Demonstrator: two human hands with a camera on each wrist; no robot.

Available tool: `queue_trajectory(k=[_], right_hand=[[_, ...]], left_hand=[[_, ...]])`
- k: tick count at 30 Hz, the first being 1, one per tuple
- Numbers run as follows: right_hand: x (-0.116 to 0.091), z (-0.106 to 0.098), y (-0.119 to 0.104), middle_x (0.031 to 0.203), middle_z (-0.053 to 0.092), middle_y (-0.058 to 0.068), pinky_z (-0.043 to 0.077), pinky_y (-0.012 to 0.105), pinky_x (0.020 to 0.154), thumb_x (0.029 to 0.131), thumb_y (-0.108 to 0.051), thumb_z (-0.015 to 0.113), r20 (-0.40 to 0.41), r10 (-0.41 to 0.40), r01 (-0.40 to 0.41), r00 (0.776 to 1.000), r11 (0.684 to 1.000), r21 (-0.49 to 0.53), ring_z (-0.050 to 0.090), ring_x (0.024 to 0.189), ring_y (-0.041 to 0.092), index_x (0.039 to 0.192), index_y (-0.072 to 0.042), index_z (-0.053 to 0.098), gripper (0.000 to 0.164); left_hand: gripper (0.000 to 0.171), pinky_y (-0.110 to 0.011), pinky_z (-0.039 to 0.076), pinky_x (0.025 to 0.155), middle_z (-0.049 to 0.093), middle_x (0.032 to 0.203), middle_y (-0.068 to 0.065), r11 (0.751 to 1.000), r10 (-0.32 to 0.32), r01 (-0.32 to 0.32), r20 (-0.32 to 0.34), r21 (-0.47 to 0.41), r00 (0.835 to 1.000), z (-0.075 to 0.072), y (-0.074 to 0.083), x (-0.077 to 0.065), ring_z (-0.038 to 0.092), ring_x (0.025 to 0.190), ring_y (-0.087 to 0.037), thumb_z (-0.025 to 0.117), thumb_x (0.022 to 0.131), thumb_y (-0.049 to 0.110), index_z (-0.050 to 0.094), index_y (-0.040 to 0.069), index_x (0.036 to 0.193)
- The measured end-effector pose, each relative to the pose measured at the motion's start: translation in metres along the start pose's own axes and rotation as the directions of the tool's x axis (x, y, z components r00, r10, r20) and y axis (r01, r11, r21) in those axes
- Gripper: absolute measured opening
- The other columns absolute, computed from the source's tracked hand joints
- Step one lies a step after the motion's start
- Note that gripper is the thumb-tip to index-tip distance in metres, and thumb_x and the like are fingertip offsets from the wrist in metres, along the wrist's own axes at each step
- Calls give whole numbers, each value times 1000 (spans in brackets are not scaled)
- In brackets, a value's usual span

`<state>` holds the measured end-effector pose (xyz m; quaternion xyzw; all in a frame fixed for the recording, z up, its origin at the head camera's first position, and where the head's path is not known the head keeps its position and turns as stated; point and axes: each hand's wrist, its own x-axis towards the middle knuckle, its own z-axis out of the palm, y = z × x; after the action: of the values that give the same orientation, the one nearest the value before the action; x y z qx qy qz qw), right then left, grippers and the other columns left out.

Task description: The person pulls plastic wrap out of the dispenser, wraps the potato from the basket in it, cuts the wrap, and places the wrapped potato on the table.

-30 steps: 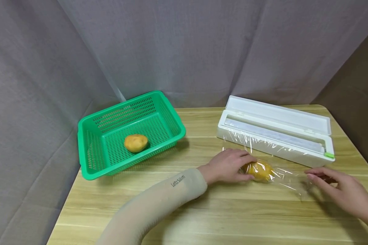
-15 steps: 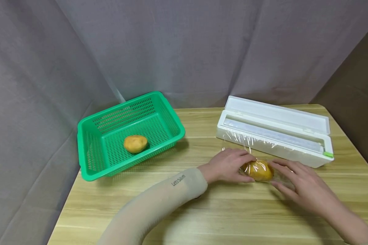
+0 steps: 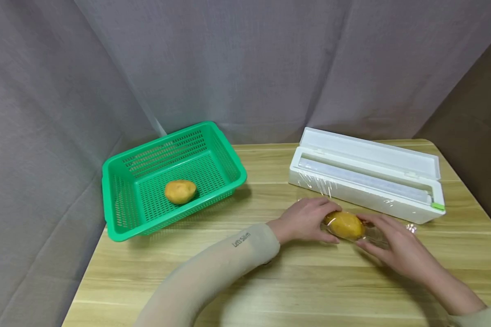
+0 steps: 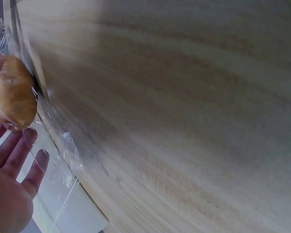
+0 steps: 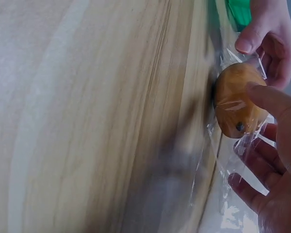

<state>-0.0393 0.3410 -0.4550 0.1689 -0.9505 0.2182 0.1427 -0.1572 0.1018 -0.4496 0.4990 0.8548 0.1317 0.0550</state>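
A yellow mango (image 3: 345, 225) lies on the wooden table under clear cling film (image 5: 228, 160), which stretches from the white dispenser. My left hand (image 3: 308, 221) holds its left end, thumb in front and fingers behind, with the film between. At the other end, the thumb and fingers of my right hand (image 3: 398, 247) bracket the mango over the film. In the right wrist view, my right hand (image 5: 286, 145) overlaps the fruit, whose dark stem spot shows. Spread fingertips of my left hand (image 4: 12, 189) reach the film-covered mango (image 4: 14, 94) in the left wrist view.
Behind the hands stands the white cling film dispenser (image 3: 366, 197), lid raised and roll (image 3: 364, 180) showing, with a green slider (image 3: 438, 206) at its right end. A green basket (image 3: 229, 181) at left holds another mango (image 3: 180, 191). Grey curtain (image 3: 245, 68) closes the back.
My right hand has moved left from the loose film edge to the mango's right end, folding the film in around it. My left hand has stayed at the left end.
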Motion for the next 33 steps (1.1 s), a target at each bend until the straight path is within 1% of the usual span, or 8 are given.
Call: queue_trajectory(k=[3, 5, 9, 12, 17, 21, 25, 33], right_hand=[[1, 2, 4, 129, 71, 12, 34, 6, 99, 75, -15, 98, 7, 46, -46, 999, 997, 69, 65, 112, 26, 142, -8, 64, 76], [2, 2, 5, 130, 71, 13, 29, 2, 97, 76, -15, 98, 14, 74, -75, 997, 993, 91, 64, 111, 24, 143, -7, 63, 77], [4, 3, 4, 129, 71, 13, 46, 26, 96, 76, -18, 98, 25, 88, -89, 996, 993, 72, 64, 111, 28, 141, -7, 65, 74], [8, 2, 4, 123, 72, 12, 54, 42, 83, 77, -22, 98, 36, 82, -83, 996, 996, 43, 67, 104, 29, 138, -5, 66, 71], [14, 1, 4, 112, 70, 5, 58, 41, 75, 75, -22, 98, 41, 57, -56, 998, 998, -10, 66, 96, 23, 130, -6, 69, 64], [17, 0, 2, 115, 69, 10, 53, 55, 83, 71, -21, 100, 34, 12, -11, 999, 999, -46, 65, 103, 31, 124, -8, 70, 62], [16, 0, -2, 121, 68, 16, 45, 55, 83, 69, -24, 100, 24, -5, 7, 1000, 998, -58, 62, 111, 40, 124, -9, 70, 65], [7, 3, -8, 119, 70, 11, 47, 62, 89, 70, -19, 98, 12, -39, 39, 999, 999, -16, 66, 108, 40, 125, -8, 66, 65]], left_hand=[[78, -21, 45, 106, 62, 143, 7, 1000, -8, 9, -8, 8, 1000, 2, 0, 1, 60, 125, -7, 83, 88, 59, 56, 22, 151], [76, -20, 45, 107, 62, 143, 6, 1000, -13, 14, -11, 12, 1000, 3, 0, 3, 60, 125, -7, 83, 89, 57, 56, 22, 152], [68, -21, 45, 108, 62, 145, 6, 999, -32, 32, -19, 0, 999, 4, 1, 5, 60, 128, -8, 80, 94, 51, 57, 21, 150], [63, -21, 46, 108, 63, 144, 6, 999, -47, 47, -26, -16, 999, 4, 2, 5, 61, 128, -7, 80, 96, 48, 59, 21, 149], [61, -23, 48, 105, 64, 141, 6, 999, -47, 46, -30, -25, 998, 3, 2, 4, 61, 124, -7, 81, 95, 46, 60, 20, 147], [61, -22, 48, 105, 64, 140, 5, 999, -34, 34, -33, -20, 999, 3, 2, 2, 61, 122, -7, 81, 95, 45, 60, 20, 146], [62, -22, 48, 106, 64, 139, 4, 1000, -17, 17, -37, -2, 999, 4, 3, -1, 62, 120, -9, 82, 94, 45, 59, 20, 147], [63, -25, 46, 108, 60, 141, 4, 993, 25, -21, -32, 119, 999, 9, 10, -8, 58, 125, -9, 79, 96, 48, 56, 23, 150]])
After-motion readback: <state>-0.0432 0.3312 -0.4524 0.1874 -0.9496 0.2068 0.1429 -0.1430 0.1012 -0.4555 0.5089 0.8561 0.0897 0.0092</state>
